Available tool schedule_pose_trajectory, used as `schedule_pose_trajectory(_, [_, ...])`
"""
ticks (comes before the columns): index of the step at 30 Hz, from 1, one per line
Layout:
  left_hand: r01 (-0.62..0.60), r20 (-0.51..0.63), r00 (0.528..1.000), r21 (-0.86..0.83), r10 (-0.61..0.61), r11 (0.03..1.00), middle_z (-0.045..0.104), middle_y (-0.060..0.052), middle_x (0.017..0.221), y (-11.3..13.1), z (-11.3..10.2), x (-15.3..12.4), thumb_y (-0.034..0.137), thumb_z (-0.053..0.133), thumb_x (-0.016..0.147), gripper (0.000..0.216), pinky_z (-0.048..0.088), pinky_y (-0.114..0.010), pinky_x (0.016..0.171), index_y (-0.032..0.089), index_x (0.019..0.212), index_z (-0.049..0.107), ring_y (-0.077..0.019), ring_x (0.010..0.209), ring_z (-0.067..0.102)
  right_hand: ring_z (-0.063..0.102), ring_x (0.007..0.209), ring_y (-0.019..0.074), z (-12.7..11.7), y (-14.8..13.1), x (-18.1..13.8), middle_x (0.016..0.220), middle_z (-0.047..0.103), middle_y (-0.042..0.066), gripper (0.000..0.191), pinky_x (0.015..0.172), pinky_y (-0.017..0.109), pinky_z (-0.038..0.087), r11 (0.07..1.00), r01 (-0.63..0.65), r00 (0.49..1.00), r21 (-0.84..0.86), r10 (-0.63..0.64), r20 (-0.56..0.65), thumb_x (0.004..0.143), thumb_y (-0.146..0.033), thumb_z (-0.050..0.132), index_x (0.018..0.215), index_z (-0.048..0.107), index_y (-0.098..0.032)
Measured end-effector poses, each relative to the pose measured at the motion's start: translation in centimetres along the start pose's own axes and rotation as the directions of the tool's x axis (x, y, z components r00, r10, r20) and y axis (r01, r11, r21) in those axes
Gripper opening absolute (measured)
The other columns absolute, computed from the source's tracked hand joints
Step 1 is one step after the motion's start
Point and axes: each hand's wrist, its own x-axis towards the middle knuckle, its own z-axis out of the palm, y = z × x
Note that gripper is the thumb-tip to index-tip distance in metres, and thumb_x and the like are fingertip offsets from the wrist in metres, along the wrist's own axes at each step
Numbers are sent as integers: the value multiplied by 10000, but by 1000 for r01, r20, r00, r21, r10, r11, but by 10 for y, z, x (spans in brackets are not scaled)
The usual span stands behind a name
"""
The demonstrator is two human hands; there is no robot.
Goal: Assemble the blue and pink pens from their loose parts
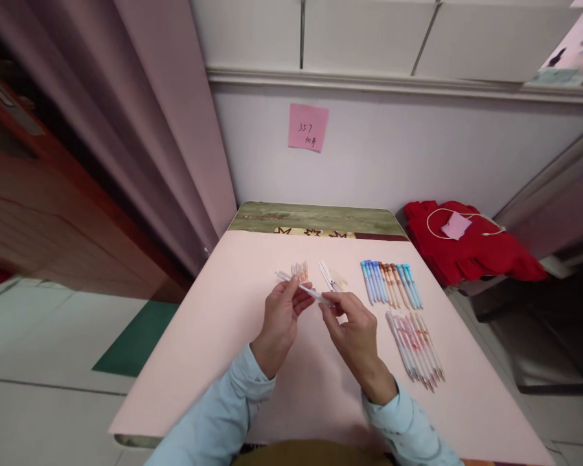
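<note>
Both my hands hold one thin white pen (305, 290) above the pink tabletop (214, 349). My left hand (280, 318) pinches its left part. My right hand (352, 333) pinches its right end. The pen lies almost level, tilted down to the right. Just beyond my hands lie a few small pale pen caps (300, 269) and loose white pen parts (330, 276).
A row of blue and orange pens (391, 283) lies to the right, with a bundle of white and pink pens (416, 349) nearer me. A red cloth (471, 249) with a white cable sits beside the table. A pink sticky note (308, 127) hangs on the wall.
</note>
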Motion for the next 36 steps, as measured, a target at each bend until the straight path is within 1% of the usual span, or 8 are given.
schedule_pose_trajectory(12, [34,25,999,-3,-34,999,721,-42,772,-1,-4,-7,330,790,753,260,566,-275,690,147,846,630,-139,668,681,660,657,125,0,4,-11,774,711,32,133,635,229,514,997,57,995,-58,-62,-74,946,-306,589,900,651,-197])
schedule_pose_trajectory(18, [-11,38,999,52,9,999,726,-63,805,-9,-1,-14,357,786,754,292,569,-300,716,150,842,599,-155,698,692,569,476,108,0,8,-13,550,632,9,484,489,232,339,967,-65,997,-244,74,27,1007,-435,459,618,611,-192])
schedule_pose_trajectory(20, [-39,21,999,55,38,998,721,-59,792,-13,-2,-15,373,785,752,309,567,-307,710,155,849,590,-159,690,692,590,487,112,-1,7,-14,562,646,6,485,499,225,348,967,-123,987,-224,142,73,1018,-448,414,674,646,-197])
schedule_pose_trajectory(22, [-59,6,998,51,59,997,715,-50,781,-16,-4,-14,378,788,748,318,560,-294,700,156,851,584,-149,676,686,627,541,120,-1,6,-17,637,675,-2,345,530,212,399,978,-157,979,-136,172,107,977,-474,490,896,677,-195])
schedule_pose_trajectory(24, [-66,-5,998,49,67,997,712,-45,777,-17,-5,-13,376,792,744,322,553,-281,693,157,845,578,-138,664,679,649,600,123,-1,4,-20,728,691,0,309,570,209,448,987,-156,982,-42,160,105,918,-467,583,1041,633,-188])
schedule_pose_trajectory(28, [-60,-10,998,57,61,997,719,-47,797,-18,-6,-16,374,790,743,318,555,-291,703,163,840,572,-145,681,684,626,573,120,0,6,-23,685,676,-3,238,565,212,447,983,-181,981,-7,181,69,931,-420,564,858,631,-203])
schedule_pose_trajectory(32, [-54,-6,998,92,55,994,721,-58,791,-18,-5,-22,378,783,748,314,555,-298,699,157,830,575,-153,673,683,596,469,119,-4,8,-24,515,613,-17,490,494,209,390,955,-295,937,-33,296,183,1005,-472,402,664,642,-214])
schedule_pose_trajectory(36, [-70,-20,997,88,72,994,719,-53,777,-18,-6,-24,383,794,736,330,546,-287,688,162,828,567,-146,656,679,644,577,138,-7,6,-27,679,686,-7,336,564,221,441,974,-226,962,-15,226,157,900,-519,588,961,677,-201])
